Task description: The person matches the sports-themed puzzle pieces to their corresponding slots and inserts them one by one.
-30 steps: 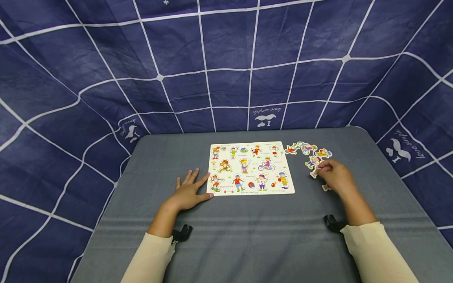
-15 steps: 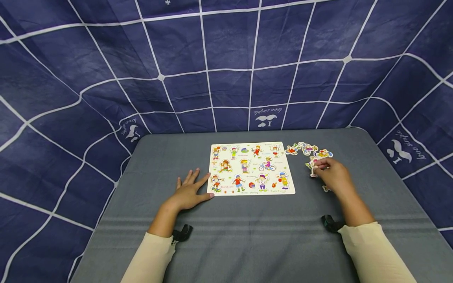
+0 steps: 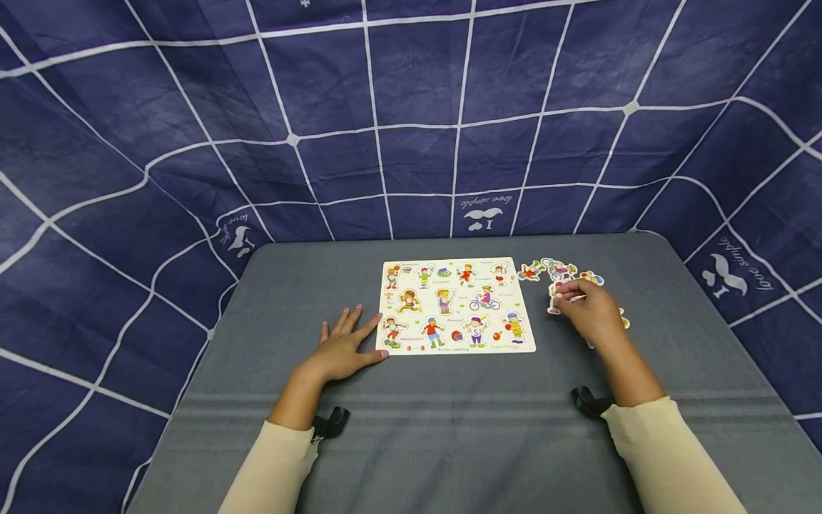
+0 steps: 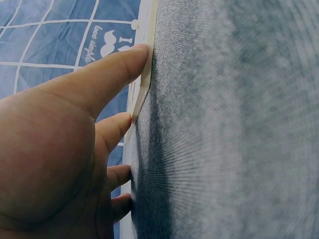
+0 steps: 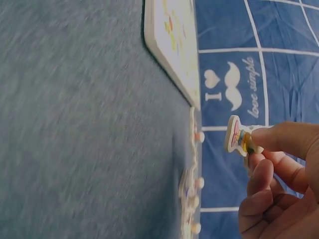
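Observation:
A white wooden peg puzzle board [image 3: 427, 296], printed with children playing sports, lies on the grey table. My left hand [image 3: 343, 351] is spread flat beside it, with thumb and index fingertips at the board's left edge. In the left wrist view, the thumb [image 4: 112, 69] touches that edge. To the right of the board, my right hand [image 3: 594, 314] pinches a puzzle piece [image 5: 234, 133] between thumb and fingers. The right wrist view shows this piece raised above the table; my fingers cover part of its picture.
Loose puzzle pieces [image 3: 561, 270] with small knobs lie in a cluster right of the board, several partly under my right hand. Grey cloth covers the table [image 3: 462, 428]. A dark blue curtain [image 3: 411, 164] with white grid lines stands behind and at the sides.
My right hand has lifted the puzzle piece from the cluster and moved left, towards the board, uncovering a piece on its right. The left hand has stayed in place.

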A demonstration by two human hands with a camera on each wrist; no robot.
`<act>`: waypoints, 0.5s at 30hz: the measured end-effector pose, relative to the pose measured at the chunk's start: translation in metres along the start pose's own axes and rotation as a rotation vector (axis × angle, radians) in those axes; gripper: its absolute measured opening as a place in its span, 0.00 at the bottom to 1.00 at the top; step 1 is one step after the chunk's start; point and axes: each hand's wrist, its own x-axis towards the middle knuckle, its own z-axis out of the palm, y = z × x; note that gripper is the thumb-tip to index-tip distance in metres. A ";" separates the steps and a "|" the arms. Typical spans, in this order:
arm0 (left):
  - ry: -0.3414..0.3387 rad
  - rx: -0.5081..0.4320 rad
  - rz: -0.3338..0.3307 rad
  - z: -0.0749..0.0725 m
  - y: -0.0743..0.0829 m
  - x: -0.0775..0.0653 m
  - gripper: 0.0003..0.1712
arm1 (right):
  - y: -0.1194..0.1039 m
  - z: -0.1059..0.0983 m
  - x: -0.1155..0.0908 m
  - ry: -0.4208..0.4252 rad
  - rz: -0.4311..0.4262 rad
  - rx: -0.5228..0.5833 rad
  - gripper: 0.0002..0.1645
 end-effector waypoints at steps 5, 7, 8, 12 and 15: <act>0.003 0.000 0.002 0.000 0.000 0.000 0.48 | -0.009 0.006 0.005 -0.011 -0.004 -0.003 0.12; 0.001 -0.004 0.002 0.000 0.000 0.000 0.48 | -0.013 0.009 0.007 -0.014 -0.001 -0.009 0.12; 0.001 -0.005 0.001 0.000 0.000 0.000 0.49 | -0.016 0.010 0.008 -0.018 0.004 -0.011 0.12; 0.000 -0.002 0.000 0.000 -0.001 0.000 0.49 | -0.023 0.015 0.012 -0.024 0.001 -0.018 0.11; -0.002 0.006 -0.003 0.000 -0.001 0.001 0.49 | -0.029 0.018 0.016 -0.029 -0.009 -0.019 0.11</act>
